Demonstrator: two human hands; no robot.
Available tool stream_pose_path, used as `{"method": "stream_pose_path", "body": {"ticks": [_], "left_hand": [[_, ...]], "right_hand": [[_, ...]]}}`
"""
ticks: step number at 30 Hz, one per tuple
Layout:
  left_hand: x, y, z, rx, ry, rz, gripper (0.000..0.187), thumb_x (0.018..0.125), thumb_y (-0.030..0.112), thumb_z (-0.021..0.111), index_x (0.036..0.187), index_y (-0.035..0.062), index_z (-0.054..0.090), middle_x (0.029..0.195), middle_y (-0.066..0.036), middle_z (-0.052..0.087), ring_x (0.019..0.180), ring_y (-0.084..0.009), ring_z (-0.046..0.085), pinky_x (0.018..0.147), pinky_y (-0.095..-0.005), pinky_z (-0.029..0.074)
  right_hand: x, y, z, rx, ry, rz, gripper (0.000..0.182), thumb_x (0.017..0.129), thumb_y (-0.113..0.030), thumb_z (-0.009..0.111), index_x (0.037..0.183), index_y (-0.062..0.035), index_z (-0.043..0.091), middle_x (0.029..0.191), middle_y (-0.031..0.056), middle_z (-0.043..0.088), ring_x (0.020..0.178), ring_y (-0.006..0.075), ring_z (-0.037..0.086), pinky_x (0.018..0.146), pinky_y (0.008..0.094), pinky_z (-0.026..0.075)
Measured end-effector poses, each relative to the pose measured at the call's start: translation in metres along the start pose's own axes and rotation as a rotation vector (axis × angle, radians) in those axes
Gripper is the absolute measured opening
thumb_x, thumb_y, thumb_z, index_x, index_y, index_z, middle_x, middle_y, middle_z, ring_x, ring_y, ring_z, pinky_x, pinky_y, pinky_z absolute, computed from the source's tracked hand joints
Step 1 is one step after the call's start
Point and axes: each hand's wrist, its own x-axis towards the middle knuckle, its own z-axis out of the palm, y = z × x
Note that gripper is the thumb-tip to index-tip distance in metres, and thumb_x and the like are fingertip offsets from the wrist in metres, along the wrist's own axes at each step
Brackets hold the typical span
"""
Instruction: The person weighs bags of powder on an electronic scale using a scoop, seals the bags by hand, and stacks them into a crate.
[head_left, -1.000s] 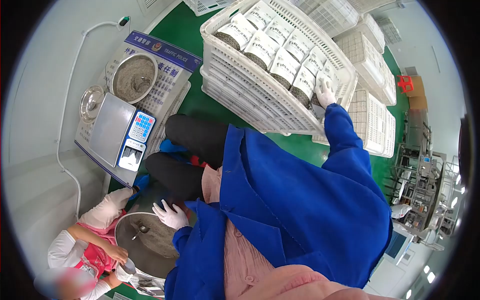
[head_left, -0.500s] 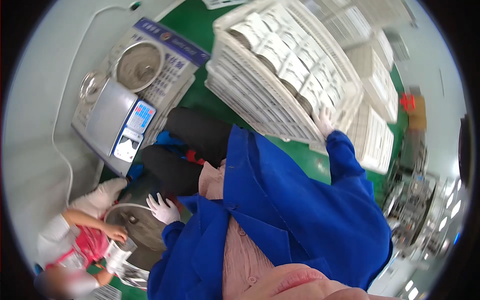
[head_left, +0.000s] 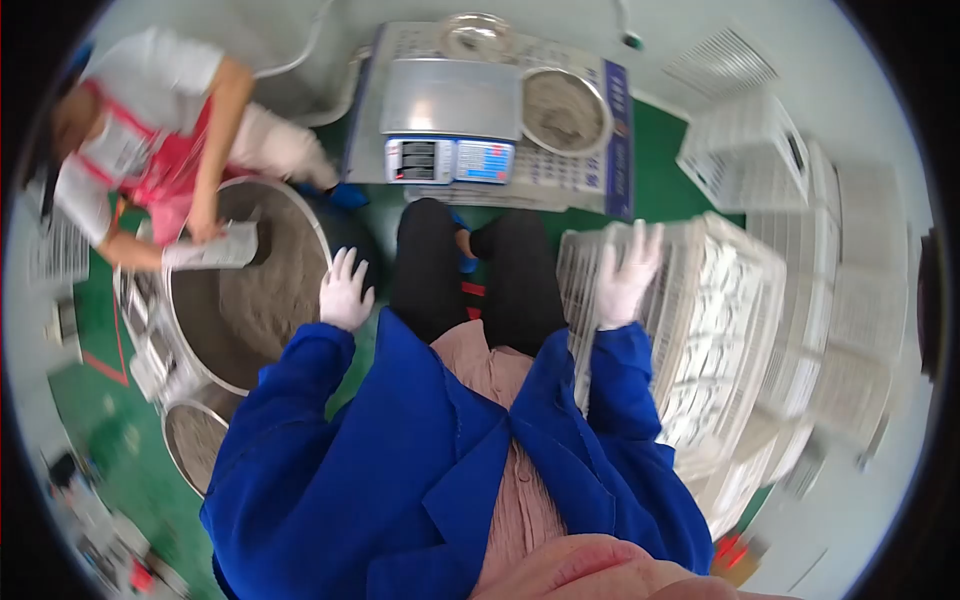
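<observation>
My left hand (head_left: 346, 290), in a white glove, is raised beside a large round metal drum (head_left: 205, 310) of grey powder (head_left: 275, 265). Its fingers are spread and nothing is in them. On the other side, my gloved right hand (head_left: 627, 275) is also open and empty, overlapping the near side of a white plastic crate (head_left: 765, 265). Rows of white packets (head_left: 712, 350) fill that crate. Ahead of my knees is a digital scale (head_left: 450, 100) with a bare metal plate. A metal bowl (head_left: 607, 125) of grey powder stands to its right.
At left a person (head_left: 150, 150) in a red apron holds a whitish container (head_left: 225, 246) over the drum. A smaller round vessel (head_left: 172, 440) of powder stands nearer me. More white crates (head_left: 850, 270) are stacked at right. Behind the scale sits a shiny metal bowl (head_left: 475, 35).
My view has swung round, bringing the scale straight ahead. My right hand has left the packets at the crate's end and is now raised with fingers spread. My left hand stays open near the drum.
</observation>
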Motion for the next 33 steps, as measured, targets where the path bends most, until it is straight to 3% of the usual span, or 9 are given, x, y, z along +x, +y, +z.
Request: {"method": "stream_pose_path", "body": {"ticks": [4,10,11,12,15,16,19,26,33], "left_hand": [[0.002,0.002,-0.011,-0.025,0.002,-0.096,0.071,0.08,0.028,0.074,0.143,0.0035,0.052,0.159,-0.022,0.036,0.151,-0.0381,0.031,0.117,-0.0563,0.033],[0.002,-0.006,-0.012,-0.172,0.107,-0.348,0.098,0.078,0.032,0.077,0.156,-0.0023,0.028,0.164,-0.029,0.022,0.153,-0.045,0.022,0.117,-0.0598,0.032],[0.003,-0.004,-0.015,-0.191,0.131,-0.428,0.101,0.078,0.03,0.078,0.157,-0.0034,0.025,0.162,-0.031,0.022,0.151,-0.0477,0.024,0.117,-0.0583,0.032],[0.004,-0.006,-0.017,-0.245,0.164,-0.475,0.102,0.078,0.029,0.078,0.157,-0.0035,0.023,0.161,-0.034,0.024,0.149,-0.0495,0.026,0.117,-0.0568,0.032],[0.007,-0.009,-0.02,-0.273,0.129,-0.519,0.096,0.078,0.024,0.075,0.155,-0.0058,0.025,0.157,-0.036,0.029,0.147,-0.049,0.032,0.117,-0.0556,0.034],[0.005,-0.013,-0.008,-0.293,0.182,-0.492,0.095,0.077,0.021,0.072,0.157,-0.0035,0.025,0.159,-0.032,0.03,0.148,-0.0462,0.031,0.111,-0.0593,0.039],[0.002,-0.014,-0.003,-0.18,0.262,-0.43,0.094,0.074,0.02,0.073,0.154,-0.005,0.029,0.156,-0.032,0.034,0.145,-0.0463,0.037,0.115,-0.0543,0.037],[0.0,-0.012,0.002,-0.012,0.13,-0.351,0.08,0.078,0.022,0.07,0.149,-0.0013,0.042,0.164,-0.024,0.028,0.152,-0.039,0.028,0.119,-0.0578,0.03],[-0.003,-0.018,0.02,0.07,0.061,-0.174,0.081,0.079,0.026,0.069,0.151,0.0006,0.042,0.166,-0.019,0.028,0.156,-0.0324,0.022,0.121,-0.0587,0.027]], "right_hand": [[-0.024,-0.032,0.093,0.167,-0.065,-0.059,0.069,0.093,-0.015,0.067,0.153,0.0029,0.037,0.159,0.0337,0.029,0.143,0.0504,0.033,0.118,0.0557,0.027],[-0.071,-0.031,0.144,0.254,-0.133,0.026,0.065,0.1,-0.018,0.057,0.152,0.0123,0.032,0.16,0.0352,0.026,0.145,0.0482,0.034,0.12,0.0531,0.028],[-0.067,-0.034,0.14,0.106,-0.166,-0.081,0.065,0.1,-0.018,0.057,0.152,0.0121,0.032,0.16,0.0347,0.025,0.142,0.0465,0.038,0.118,0.052,0.032],[-0.066,-0.033,0.143,0.198,-0.171,-0.064,0.063,0.1,-0.017,0.058,0.151,0.0119,0.034,0.161,0.0336,0.025,0.142,0.0462,0.038,0.117,0.0509,0.034],[-0.064,-0.017,0.152,0.11,-0.116,-0.104,0.058,0.103,-0.021,0.059,0.149,0.0097,0.041,0.157,0.0344,0.033,0.143,0.0478,0.038,0.121,0.0522,0.03],[-0.066,-0.011,0.156,0.114,-0.104,-0.103,0.057,0.103,-0.022,0.059,0.147,0.0112,0.042,0.154,0.0357,0.036,0.142,0.0488,0.038,0.121,0.0535,0.029],[-0.067,0.005,0.164,0.156,-0.129,-0.07,0.06,0.105,-0.024,0.056,0.148,0.0131,0.039,0.155,0.0366,0.033,0.144,0.049,0.035,0.122,0.0532,0.028],[-0.069,0.019,0.169,0.144,-0.196,-0.025,0.061,0.106,-0.029,0.052,0.152,0.0083,0.036,0.157,0.0335,0.032,0.145,0.0473,0.034,0.122,0.0523,0.029],[-0.07,0.018,0.165,0.141,-0.202,-0.012,0.06,0.107,-0.03,0.05,0.151,0.0077,0.037,0.157,0.0327,0.034,0.145,0.0466,0.035,0.122,0.0517,0.03]]}}
